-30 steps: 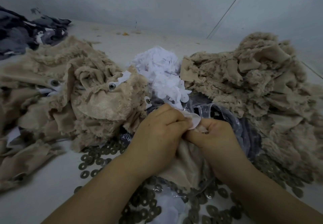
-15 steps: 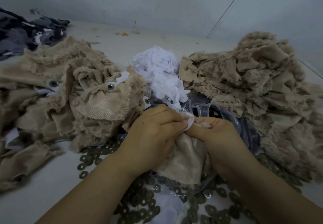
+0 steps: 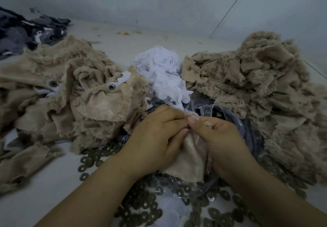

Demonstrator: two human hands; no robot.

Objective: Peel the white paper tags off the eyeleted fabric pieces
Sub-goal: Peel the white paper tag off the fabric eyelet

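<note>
Dim, flat, bluish light with no glare and only soft shadows under the tan plush fabric heaps. Wide-angle bending at the edges (the dark grey cloth pile looks smeared); centre reasonably sharp.

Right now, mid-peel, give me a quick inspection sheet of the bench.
Surface: pale tabletop, lint specks.
Job's things: beige fabric piece held in both hands; white tag at fingertips; tagged pile left; fabric pile right; peeled tags heap.
Clutter: metal washers; plastic bag; dark cloth.
Grippers: left hand, right hand pinch the piece.
Cables: nothing seen.
Surroundings: plain wall.
</note>
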